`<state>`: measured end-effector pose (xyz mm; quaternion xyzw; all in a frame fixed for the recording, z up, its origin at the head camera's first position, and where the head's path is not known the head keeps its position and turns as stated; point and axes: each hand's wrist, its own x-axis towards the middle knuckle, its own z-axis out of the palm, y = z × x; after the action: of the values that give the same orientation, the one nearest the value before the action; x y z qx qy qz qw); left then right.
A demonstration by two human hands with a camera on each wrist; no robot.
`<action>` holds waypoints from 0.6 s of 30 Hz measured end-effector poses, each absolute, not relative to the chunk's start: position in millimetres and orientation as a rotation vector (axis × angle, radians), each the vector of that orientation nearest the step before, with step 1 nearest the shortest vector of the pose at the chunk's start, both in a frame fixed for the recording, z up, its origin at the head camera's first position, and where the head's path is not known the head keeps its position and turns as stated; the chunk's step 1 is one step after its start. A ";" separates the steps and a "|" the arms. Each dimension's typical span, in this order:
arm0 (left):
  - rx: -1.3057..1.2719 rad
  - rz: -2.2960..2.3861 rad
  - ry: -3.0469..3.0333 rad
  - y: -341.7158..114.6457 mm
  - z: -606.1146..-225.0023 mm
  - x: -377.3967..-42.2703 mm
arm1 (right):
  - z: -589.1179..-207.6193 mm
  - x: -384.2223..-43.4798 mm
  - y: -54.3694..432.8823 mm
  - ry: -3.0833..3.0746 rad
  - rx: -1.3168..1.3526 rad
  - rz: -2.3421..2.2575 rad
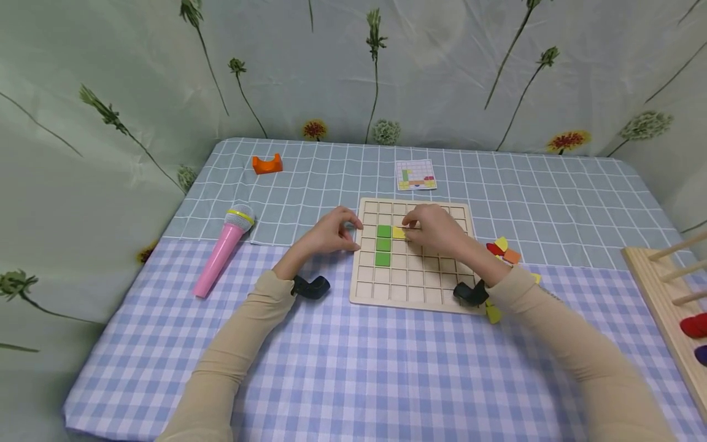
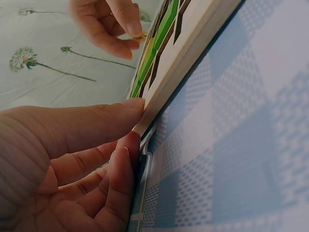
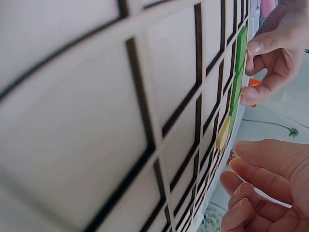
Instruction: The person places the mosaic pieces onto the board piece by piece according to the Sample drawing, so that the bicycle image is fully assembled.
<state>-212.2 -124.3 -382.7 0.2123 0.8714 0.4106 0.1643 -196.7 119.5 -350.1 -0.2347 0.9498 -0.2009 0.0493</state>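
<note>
A pale wooden grid board (image 1: 409, 298) lies on the table. Three green square tiles (image 1: 383, 244) form a column in it, and a yellow tile (image 1: 398, 232) sits right of the top one. The thumb and fingertips of my left hand (image 1: 333, 232) touch the board's left edge, the thumb pressed to its side in the left wrist view. Over the board, my right hand (image 1: 436, 228) hovers just right of the yellow tile. Its thumb and fingers (image 3: 256, 181) are apart from the yellow tile in the right wrist view, and I see no tile between them.
Loose coloured tiles (image 1: 512, 256) lie right of the board, partly behind the right forearm. A printed pattern card (image 1: 416, 175) is behind the board. A pink toy microphone (image 1: 223, 252) and an orange block (image 1: 267, 164) lie left; a wooden pegged frame (image 1: 657, 307) stands right.
</note>
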 end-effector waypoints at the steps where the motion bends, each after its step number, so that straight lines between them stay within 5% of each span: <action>1: 0.607 1.173 2.482 -124.4 -382.4 -212.3 | -348.9 -195.6 121.6 2.897 -0.713 -0.609; 18: 0.582 1.189 2.458 -123.4 -381.4 -210.9 | -343.9 -173.1 190.0 2.986 -0.581 -0.535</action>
<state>-210.9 -123.4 -381.4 0.2054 0.8669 0.4195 0.1741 -173.1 190.0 -343.9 -0.1881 0.9664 -0.1733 0.0265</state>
